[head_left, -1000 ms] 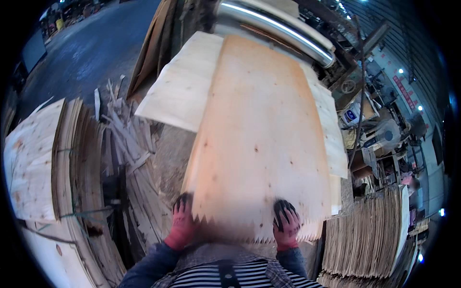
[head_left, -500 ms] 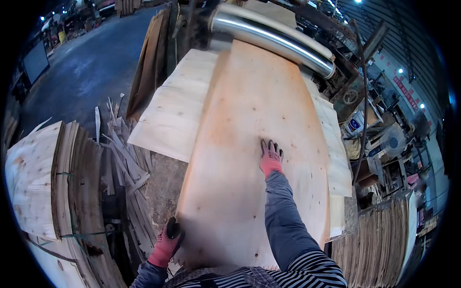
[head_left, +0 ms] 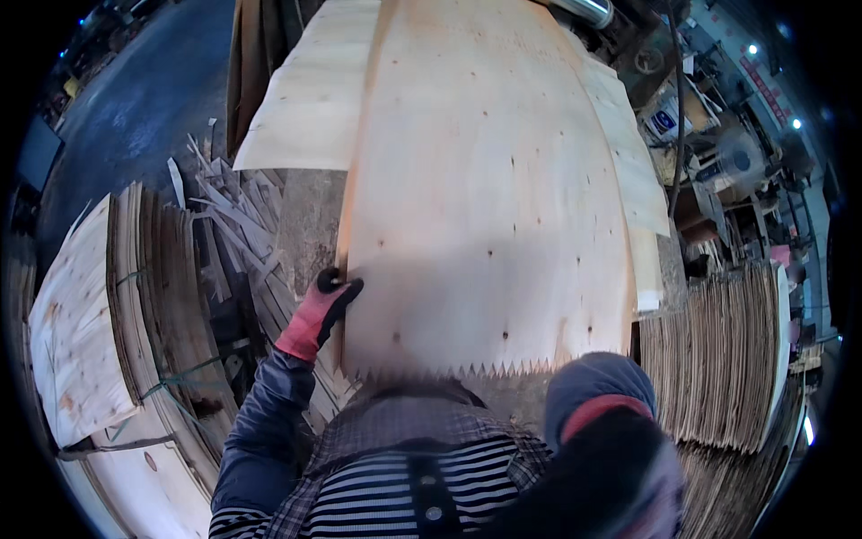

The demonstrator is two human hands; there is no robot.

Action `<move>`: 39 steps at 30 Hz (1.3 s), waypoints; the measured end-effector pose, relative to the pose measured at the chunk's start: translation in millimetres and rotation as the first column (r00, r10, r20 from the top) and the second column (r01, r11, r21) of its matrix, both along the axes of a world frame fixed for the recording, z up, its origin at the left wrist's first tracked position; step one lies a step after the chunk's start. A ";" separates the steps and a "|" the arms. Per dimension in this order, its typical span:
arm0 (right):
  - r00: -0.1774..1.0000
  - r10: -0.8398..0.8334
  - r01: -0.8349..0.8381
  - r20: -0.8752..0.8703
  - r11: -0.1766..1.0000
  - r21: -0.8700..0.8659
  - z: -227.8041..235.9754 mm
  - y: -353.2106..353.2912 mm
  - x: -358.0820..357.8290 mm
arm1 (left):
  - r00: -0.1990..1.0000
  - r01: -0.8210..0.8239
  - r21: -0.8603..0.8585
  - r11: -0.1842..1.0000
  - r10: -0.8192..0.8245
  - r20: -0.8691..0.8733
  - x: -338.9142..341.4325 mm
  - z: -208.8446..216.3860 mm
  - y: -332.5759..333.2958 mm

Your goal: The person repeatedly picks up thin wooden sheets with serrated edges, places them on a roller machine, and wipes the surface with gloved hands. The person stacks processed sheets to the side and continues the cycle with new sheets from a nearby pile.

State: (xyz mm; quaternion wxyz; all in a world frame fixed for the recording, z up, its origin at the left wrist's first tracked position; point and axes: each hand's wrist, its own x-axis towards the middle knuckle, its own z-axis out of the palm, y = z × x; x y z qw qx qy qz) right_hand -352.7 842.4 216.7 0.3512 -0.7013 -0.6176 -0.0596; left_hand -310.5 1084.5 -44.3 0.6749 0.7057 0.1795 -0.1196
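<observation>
A large pale veneer sheet [head_left: 485,198] with a saw-toothed near edge lies in front of me, on top of other sheets. My left hand [head_left: 321,305], in a red and black glove, grips the sheet's left edge near its near corner. My right hand [head_left: 600,422], gloved dark with a red band, is raised close to the camera at the lower right. It is blurred and covers the sheet's near right corner; whether it holds anything is not visible.
Bundled veneer stacks [head_left: 135,305] stand on edge at my left, with loose wood strips [head_left: 224,207] behind them. Another veneer stack [head_left: 727,359] stands on the right. A metal roller [head_left: 588,11] and machinery [head_left: 727,162] lie at the far end and right.
My right hand has left the middle of the sheet and come up near the camera. My left hand has moved forward along the sheet's left edge. The view has shifted closer over the sheet.
</observation>
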 end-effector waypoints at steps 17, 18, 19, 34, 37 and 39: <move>0.445 -0.879 0.893 0.172 0.420 -0.164 -225.5 -109.6 -81.9 | 0.789 0.130 -0.033 0.991 -0.083 0.609 -5.1 113.1 -28.3; 0.461 -0.861 0.884 0.216 0.423 -0.197 -216.4 -103.3 -64.2 | 0.708 0.028 0.310 0.950 -0.238 0.666 3.5 83.8 -18.2; 0.464 -0.853 0.882 0.238 0.422 -0.209 -200.3 -94.6 -43.4 | 0.726 -0.042 0.572 0.819 -0.368 0.580 8.9 34.5 -11.1; 0.307 -0.852 0.951 0.424 0.288 -0.110 -245.5 -106.1 324.6 | 0.974 -0.016 -0.012 1.000 0.018 0.225 10.4 23.3 -23.8; -0.109 -0.519 0.985 0.848 -0.173 0.020 -284.1 -93.6 328.3 | 0.981 -0.003 -0.049 0.999 0.012 0.195 11.6 8.1 -19.5; 0.045 -0.616 0.999 0.786 0.006 -0.052 -288.7 -76.1 291.2 | 0.968 -0.018 0.221 0.975 -0.039 0.248 10.9 -3.9 -7.6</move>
